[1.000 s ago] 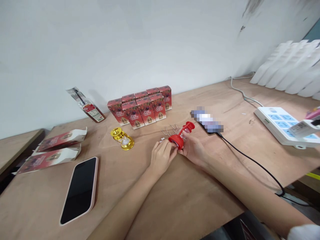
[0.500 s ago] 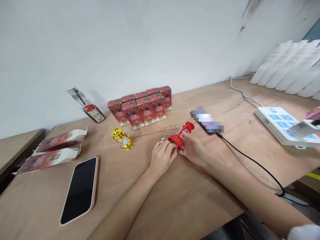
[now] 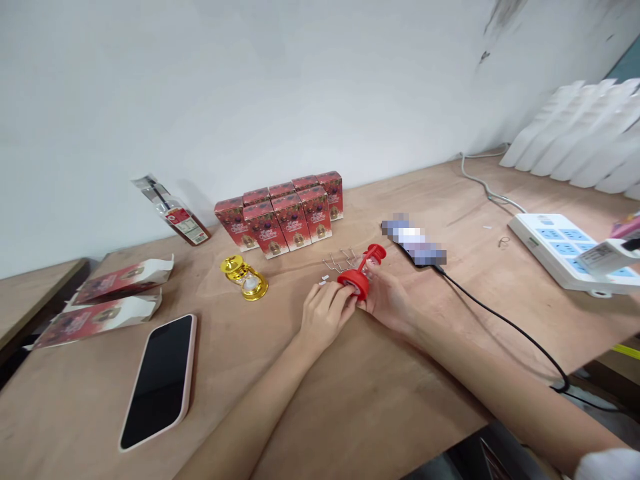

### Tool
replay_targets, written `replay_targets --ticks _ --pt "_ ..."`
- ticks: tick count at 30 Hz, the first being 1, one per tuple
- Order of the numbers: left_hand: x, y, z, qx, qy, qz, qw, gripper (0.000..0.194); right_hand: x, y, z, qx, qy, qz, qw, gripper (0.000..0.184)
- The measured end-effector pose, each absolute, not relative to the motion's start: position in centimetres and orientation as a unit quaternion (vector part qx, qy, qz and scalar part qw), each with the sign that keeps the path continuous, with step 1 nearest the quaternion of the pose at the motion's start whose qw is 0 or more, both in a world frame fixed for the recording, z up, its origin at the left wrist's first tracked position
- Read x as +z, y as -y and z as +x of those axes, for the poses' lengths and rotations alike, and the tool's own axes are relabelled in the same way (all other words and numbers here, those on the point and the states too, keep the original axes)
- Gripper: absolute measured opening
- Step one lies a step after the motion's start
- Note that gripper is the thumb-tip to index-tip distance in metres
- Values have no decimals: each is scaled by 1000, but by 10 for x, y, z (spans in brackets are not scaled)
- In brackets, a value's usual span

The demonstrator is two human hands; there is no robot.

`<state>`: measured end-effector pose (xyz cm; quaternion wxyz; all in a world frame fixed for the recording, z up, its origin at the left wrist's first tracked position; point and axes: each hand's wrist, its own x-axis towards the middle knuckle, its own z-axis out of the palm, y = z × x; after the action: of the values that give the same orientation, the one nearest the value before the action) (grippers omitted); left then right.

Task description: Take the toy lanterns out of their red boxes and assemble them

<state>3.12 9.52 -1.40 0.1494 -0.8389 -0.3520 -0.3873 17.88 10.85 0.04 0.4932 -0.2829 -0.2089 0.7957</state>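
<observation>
A small red toy lantern with a clear middle lies tilted between my hands, its base turned toward me. My right hand is closed around its clear middle. At the base's underside, the bent fingers of my left hand press against the opening; whether they pinch something small there is hidden. Just beyond the lantern lie several thin metal pins and small white scraps. A gold lantern of similar shape leans over on the table to the left.
Several red printed boxes stand in rows near the wall. At left are flattened boxes, a phone and a bottle. To the right lie a blurred-out phone with a black cable and a power strip.
The red lantern has turned slightly in my hands, its base shifting a little to the right. Both hands have barely moved, and the other things stay in place.
</observation>
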Motion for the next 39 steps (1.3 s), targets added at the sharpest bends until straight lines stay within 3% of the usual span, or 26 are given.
replay_targets --ticks 24,32,39 --pt "-13 -96 29 -415 331 -835 144 9 0 -107 178 785 240 -290 492 20" --pt "-13 -98 27 -432 323 -841 41 11 -1 -104 177 776 226 -298 509 17" --pt "-15 -92 34 -484 378 -784 -94 10 -1 -102 173 768 253 -277 518 26"
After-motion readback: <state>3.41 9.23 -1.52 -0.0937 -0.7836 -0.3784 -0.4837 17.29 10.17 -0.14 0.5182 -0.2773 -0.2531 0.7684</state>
